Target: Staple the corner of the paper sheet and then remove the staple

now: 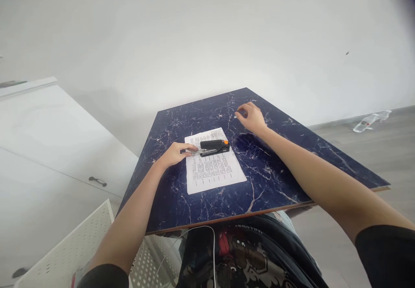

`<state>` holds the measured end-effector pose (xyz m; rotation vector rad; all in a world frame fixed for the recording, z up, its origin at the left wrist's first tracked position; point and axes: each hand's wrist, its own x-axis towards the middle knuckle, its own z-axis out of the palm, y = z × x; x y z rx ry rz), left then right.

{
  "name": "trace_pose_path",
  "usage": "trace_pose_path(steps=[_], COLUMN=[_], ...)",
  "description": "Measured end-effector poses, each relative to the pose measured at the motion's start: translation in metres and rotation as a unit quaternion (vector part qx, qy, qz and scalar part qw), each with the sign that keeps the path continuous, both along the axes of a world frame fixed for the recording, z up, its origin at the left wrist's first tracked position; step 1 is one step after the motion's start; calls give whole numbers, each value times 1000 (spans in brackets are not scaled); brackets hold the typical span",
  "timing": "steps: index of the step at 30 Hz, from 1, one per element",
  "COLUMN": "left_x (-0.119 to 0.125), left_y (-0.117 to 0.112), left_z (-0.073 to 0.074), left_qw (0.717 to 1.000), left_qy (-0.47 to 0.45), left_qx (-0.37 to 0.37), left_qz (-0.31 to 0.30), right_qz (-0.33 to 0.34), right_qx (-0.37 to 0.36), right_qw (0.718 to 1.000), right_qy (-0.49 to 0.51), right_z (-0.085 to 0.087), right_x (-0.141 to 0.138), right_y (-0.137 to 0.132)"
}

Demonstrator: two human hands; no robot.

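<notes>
A black stapler (214, 148) with an orange patch lies across a stack of printed paper sheets (214, 171). Its metal part sticks out at the left end. My left hand (177, 153) grips that end, thumb and fingers closed about the metal. Above the table, to the right of the sheets and farther back, is my right hand (252, 117). Its thumb and fingers curve together in a pinch. Something small and pale shows at the fingertips, too tiny to name.
The dark blue marble-patterned table (175, 210) meets a white wall (207, 42) at the back. White cabinets (48, 137) and a perforated white panel (78, 240) stand at left. A clear plastic bottle (366, 123) lies on the floor at right. A white cable (214, 249) hangs before me.
</notes>
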<state>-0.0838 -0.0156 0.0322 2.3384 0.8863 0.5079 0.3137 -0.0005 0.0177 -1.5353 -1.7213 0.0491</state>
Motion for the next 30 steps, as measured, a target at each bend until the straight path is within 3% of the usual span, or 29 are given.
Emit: trace_pose_path(steps=[1,3,4,6,10,13,18,22,25,27,30], left_x=[3,9,11,15,29,44,53,44,34,30,29], left_y=[0,0,1,3,4,2,-1,5,13,18,23], left_z=[-2,-6,-7,-10,-17,-22,-24,-19,-21,-26,-36], left_qw=[1000,999,998,993,972,961,964,969,962,951,942], left_qy=[-12,-29,-32,-32,-12,22,41,23,14,10,28], left_qx=[8,36,58,116,230,270,255,229,233,239,233], left_qz=[2,8,11,21,37,50,68,85,142,194,242], right_qz=[86,270,327,369,361,358,345,335,302,271,205], right_qx=[-33,-120,-147,-169,-185,-191,-196,-128,-108,-130,-145], right_qw=[996,955,931,908,905,905,907,922,938,949,967], right_qy=[1,-32,-59,-109,-129,-124,-143,-145,-132,-93,-51], right_z=[7,18,20,20,13,11,13,17,22,29,39], right_x=[-10,-31,-42,-61,-79,-77,-74,-89,-98,-92,-61], right_y=[-8,-22,-28,-36,-38,-35,-37,-49,-55,-54,-45])
